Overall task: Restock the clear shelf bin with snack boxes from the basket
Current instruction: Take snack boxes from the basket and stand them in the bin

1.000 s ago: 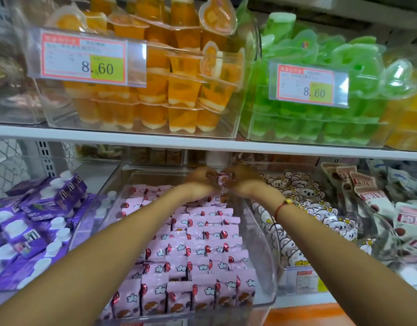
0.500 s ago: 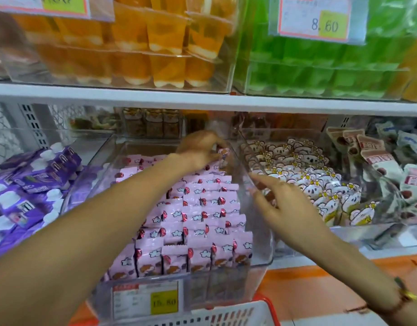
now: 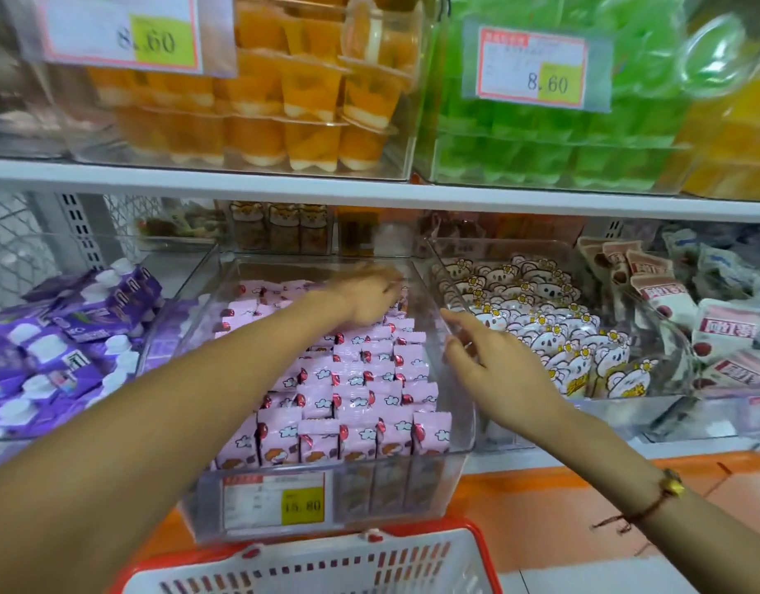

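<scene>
A red-rimmed basket (image 3: 309, 563) is seen nearest. Beyond it, the clear shelf bin (image 3: 463, 448) is nearly filled with pink snack boxes (image 3: 352, 426). The right hand (image 3: 493, 370), grip loose and empty, hangs at the bin's right wall. The left hand (image 3: 365, 297) is laid on the far rows; its grip cannot be told. Upright boxes could be toppled if brushed.

The clear shelf bin (image 3: 466, 379) is open on top, but the white shelf board (image 3: 369, 192) above caps the room — a hand must enter from the front. Pink snack boxes (image 3: 352, 396) pack the bin almost wall to wall. The left hand (image 3: 369, 293) fills its rear right corner. The neighbouring koala-packet bin (image 3: 592, 405) stands just beside, and the basket (image 3: 309, 563) sits below the front.
</scene>
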The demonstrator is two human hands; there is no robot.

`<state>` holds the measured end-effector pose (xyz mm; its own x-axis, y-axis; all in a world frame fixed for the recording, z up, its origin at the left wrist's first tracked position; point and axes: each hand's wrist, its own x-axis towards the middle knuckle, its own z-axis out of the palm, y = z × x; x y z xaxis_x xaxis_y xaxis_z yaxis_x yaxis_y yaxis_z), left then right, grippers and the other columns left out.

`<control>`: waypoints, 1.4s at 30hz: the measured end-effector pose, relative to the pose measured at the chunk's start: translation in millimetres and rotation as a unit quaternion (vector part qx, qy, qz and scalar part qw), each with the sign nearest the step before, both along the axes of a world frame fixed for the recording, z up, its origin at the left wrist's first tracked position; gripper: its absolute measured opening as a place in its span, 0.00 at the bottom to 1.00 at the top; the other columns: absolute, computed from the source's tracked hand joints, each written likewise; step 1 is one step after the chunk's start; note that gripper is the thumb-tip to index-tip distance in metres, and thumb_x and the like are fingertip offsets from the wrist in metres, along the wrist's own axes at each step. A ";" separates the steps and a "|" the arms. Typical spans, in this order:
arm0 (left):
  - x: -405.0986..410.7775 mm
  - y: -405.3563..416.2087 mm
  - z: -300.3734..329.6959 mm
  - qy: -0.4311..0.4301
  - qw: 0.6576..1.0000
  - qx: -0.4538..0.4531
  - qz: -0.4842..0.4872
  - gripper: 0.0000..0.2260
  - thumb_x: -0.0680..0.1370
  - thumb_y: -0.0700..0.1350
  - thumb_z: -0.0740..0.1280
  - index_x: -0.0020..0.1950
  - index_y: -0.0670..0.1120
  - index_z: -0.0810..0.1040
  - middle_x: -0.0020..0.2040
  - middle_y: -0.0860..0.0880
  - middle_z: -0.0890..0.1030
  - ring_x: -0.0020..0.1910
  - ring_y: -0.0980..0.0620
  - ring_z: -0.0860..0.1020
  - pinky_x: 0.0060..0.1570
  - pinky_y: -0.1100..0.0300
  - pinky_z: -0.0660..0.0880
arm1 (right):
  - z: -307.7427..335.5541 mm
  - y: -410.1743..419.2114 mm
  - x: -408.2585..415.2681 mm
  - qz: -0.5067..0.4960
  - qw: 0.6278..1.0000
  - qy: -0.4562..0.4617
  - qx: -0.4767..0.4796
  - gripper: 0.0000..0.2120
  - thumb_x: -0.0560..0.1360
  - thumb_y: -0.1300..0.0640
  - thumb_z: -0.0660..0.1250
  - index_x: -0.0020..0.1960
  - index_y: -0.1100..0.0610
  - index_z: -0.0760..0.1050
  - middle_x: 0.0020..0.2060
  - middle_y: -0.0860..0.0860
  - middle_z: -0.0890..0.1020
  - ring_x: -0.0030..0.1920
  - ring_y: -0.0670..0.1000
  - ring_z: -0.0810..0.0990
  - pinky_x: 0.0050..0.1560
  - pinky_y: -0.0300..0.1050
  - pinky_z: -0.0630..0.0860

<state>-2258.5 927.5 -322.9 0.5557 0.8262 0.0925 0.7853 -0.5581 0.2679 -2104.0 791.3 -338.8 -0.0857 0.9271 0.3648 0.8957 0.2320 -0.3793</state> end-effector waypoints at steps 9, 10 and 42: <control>-29.7 -83.4 -13.8 0.122 0.979 0.013 -0.164 0.30 0.76 0.67 0.53 0.73 0.52 0.63 0.74 0.51 0.64 0.71 0.50 0.63 0.70 0.52 0.61 | -0.6 -25.5 7.6 0.011 1.000 0.020 -0.001 0.20 0.80 0.50 0.59 0.70 0.54 0.68 0.49 0.52 0.82 0.42 0.55 0.81 0.44 0.49 0.77; -32.2 -81.9 -13.4 0.139 0.978 0.025 -0.151 0.30 0.77 0.66 0.52 0.73 0.52 0.63 0.74 0.52 0.63 0.72 0.50 0.62 0.71 0.51 0.60 | -0.5 -26.2 7.4 0.008 1.000 0.020 -0.003 0.20 0.80 0.50 0.59 0.70 0.53 0.68 0.49 0.51 0.82 0.41 0.54 0.81 0.43 0.50 0.77; -136.7 -256.2 -393.0 -0.180 0.892 -0.213 0.357 0.15 0.79 0.41 0.62 0.66 0.44 0.73 0.63 0.44 0.77 0.62 0.45 0.75 0.58 0.60 0.68 | -381.9 -120.3 -78.5 0.032 0.919 -0.121 -0.373 0.27 0.80 0.57 0.54 0.77 0.56 0.50 0.77 0.52 0.56 0.75 0.53 0.57 0.73 0.46 0.56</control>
<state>-2395.2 671.3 -716.0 -0.1286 0.9601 -0.2482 0.7204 0.2624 0.6420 -2182.5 671.0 -720.7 -0.1441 0.9017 -0.4077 0.9684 0.0438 -0.2456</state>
